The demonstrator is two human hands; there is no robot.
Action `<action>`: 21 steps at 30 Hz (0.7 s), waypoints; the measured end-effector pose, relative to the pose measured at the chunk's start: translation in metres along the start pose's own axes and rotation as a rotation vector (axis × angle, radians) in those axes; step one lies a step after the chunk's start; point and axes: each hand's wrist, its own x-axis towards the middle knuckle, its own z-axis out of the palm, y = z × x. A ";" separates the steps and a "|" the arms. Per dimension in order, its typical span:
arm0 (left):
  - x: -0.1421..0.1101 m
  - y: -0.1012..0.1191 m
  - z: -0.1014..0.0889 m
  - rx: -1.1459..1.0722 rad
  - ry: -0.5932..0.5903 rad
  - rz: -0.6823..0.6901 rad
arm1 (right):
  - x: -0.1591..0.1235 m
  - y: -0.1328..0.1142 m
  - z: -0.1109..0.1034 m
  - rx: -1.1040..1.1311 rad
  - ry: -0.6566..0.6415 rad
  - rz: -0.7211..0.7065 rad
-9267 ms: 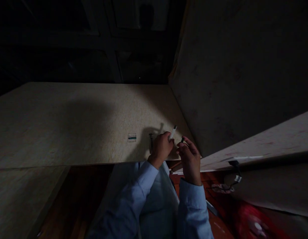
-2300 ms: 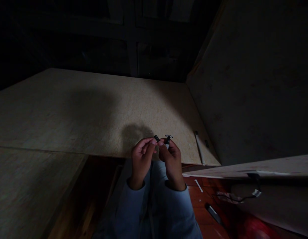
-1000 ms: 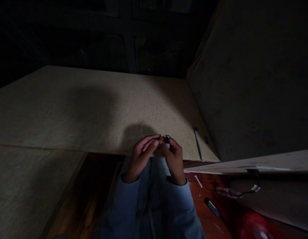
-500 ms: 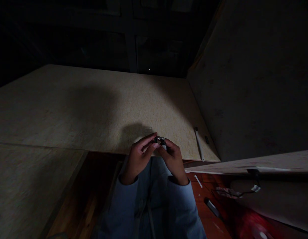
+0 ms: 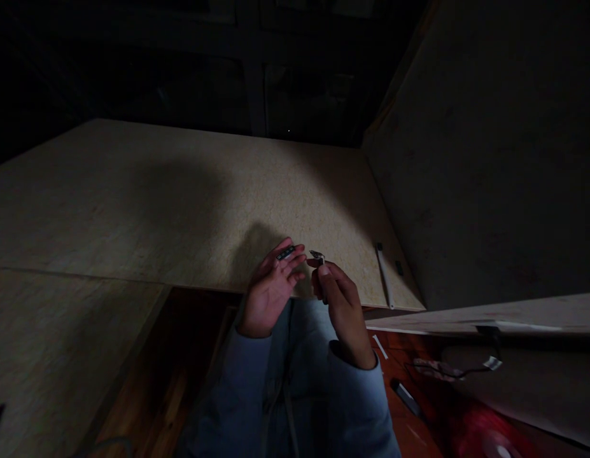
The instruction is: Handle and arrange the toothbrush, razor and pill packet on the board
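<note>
The scene is dim. My left hand (image 5: 272,287) hovers over the near edge of a pale wooden board (image 5: 156,203), its fingertips pinched on a small dark piece (image 5: 286,253). Just to its right, my right hand (image 5: 337,299) pinches a small metal clip-like part (image 5: 317,257) between thumb and forefinger. The two parts are a short gap apart. Both arms wear light blue sleeves.
A white pen-like stick (image 5: 384,275) and a tiny dark piece (image 5: 398,267) lie on the board near its right edge. An upright panel (image 5: 466,159) stands at the right. On the reddish floor lie a dark marker (image 5: 406,397) and a wire (image 5: 447,369).
My hands were pressed together on the small parts; now they have drawn apart, the left holding the dark piece and the right holding the metal part. Long before, the left held the white stick.
</note>
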 end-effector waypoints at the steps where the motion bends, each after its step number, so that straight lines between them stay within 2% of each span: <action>1: 0.000 -0.001 0.001 -0.006 0.006 -0.002 | 0.000 0.000 0.000 -0.018 -0.010 -0.007; 9: -0.002 0.001 0.004 0.032 -0.004 -0.009 | 0.001 0.005 0.002 -0.036 -0.035 -0.052; 21: -0.014 0.011 0.015 0.232 -0.048 0.098 | 0.002 0.011 -0.001 0.029 -0.021 -0.099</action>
